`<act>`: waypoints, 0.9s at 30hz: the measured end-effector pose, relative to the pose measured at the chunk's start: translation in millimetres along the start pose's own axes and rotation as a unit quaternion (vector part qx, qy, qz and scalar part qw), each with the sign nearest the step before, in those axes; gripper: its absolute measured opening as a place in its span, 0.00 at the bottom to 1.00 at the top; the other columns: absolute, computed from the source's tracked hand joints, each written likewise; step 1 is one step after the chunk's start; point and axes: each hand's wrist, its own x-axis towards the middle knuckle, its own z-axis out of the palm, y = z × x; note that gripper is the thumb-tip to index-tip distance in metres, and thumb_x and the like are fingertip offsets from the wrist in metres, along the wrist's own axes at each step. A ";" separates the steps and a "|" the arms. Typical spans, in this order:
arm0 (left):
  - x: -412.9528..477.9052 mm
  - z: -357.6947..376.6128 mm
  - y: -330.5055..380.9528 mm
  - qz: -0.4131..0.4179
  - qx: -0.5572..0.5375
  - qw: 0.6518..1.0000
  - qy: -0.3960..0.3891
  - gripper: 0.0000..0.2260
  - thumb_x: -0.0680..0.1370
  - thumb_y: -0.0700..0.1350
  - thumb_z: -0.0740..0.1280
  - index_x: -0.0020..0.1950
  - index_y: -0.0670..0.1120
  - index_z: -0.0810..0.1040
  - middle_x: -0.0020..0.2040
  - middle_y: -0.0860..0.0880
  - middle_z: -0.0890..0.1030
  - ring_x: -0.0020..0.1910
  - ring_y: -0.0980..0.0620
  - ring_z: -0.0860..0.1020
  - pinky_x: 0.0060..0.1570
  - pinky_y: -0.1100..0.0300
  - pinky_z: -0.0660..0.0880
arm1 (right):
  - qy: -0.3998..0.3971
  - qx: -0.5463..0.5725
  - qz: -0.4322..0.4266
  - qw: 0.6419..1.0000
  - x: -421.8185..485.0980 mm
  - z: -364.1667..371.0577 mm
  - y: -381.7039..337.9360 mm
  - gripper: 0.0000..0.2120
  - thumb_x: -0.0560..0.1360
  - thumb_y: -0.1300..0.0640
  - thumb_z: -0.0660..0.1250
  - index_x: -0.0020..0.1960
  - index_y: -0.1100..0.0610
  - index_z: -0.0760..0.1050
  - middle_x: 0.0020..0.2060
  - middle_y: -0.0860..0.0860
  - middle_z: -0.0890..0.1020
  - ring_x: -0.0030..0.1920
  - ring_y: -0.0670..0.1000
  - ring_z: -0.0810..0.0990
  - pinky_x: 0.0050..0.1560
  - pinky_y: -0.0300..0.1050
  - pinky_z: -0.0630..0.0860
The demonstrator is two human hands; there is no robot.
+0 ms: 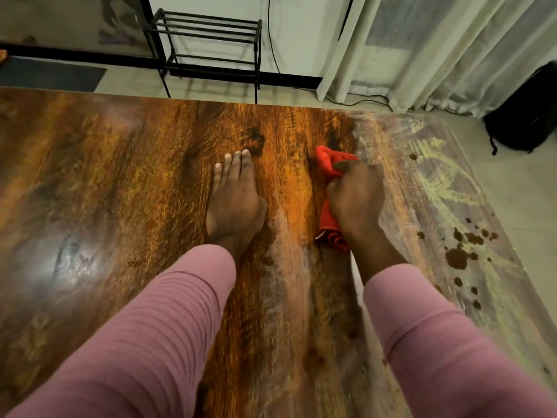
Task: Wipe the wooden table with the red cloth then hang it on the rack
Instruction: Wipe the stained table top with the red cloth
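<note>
**Soft cloth bunched in the right hand, dirty strip of the bench not yet wiped**

Nearest the camera, 2 pink sleeves [168, 321] are seen reaching over the bench [90, 182]. The left hand [233, 203] is laid flat and released, nothing held. Just beside it, the right hand [357, 200] is clenched around the red cloth [327, 218], which is pressed against the bench, with folds showing at both ends of the fist. The cloth is judged light, limp and easily crumpled; for hanging, it would best be taken by an edge and draped. Brown spots [458, 257] and pale smears remain to the right. Farther off, a black rack [211, 40] stands on the floor by the wall.
</note>
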 end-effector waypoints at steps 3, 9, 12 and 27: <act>1.8 1.1 -1.6 -0.007 -0.031 0.999 0.006 0.31 0.78 0.37 0.57 0.80 0.39 0.49 0.80 0.42 0.53 0.80 0.47 0.48 0.78 0.52 0.43 | -0.021 0.003 -0.041 0.999 -26.8 11.0 -26.7 0.18 0.70 0.59 0.65 0.58 0.48 0.80 0.53 0.52 0.81 0.52 0.54 0.76 0.52 0.47 0.75; -2.9 -4.2 -6.4 -0.015 -0.092 0.995 0.033 0.33 0.76 0.32 0.57 0.80 0.40 0.51 0.80 0.43 0.55 0.79 0.47 0.50 0.77 0.55 0.43 | -0.113 0.030 -0.226 0.967 -80.2 15.0 -27.6 0.20 0.70 0.61 0.64 0.60 0.50 0.80 0.61 0.44 0.79 0.58 0.51 0.74 0.53 0.43 0.69; -5.2 -5.1 -7.1 -0.001 -0.089 0.996 0.028 0.32 0.77 0.32 0.58 0.80 0.41 0.50 0.80 0.44 0.55 0.79 0.47 0.50 0.78 0.55 0.44 | -0.049 -0.025 -0.112 0.992 -64.8 -0.3 9.4 0.18 0.72 0.60 0.63 0.60 0.48 0.79 0.59 0.49 0.80 0.52 0.51 0.76 0.51 0.46 0.76; -8.2 -8.4 -8.0 0.022 -0.120 0.992 0.034 0.31 0.77 0.30 0.58 0.79 0.43 0.55 0.79 0.44 0.60 0.78 0.46 0.55 0.77 0.53 0.51 | -0.069 -0.043 -0.081 0.993 -141.7 -29.7 2.4 0.16 0.73 0.60 0.63 0.58 0.49 0.80 0.61 0.47 0.76 0.58 0.52 0.69 0.46 0.43 0.69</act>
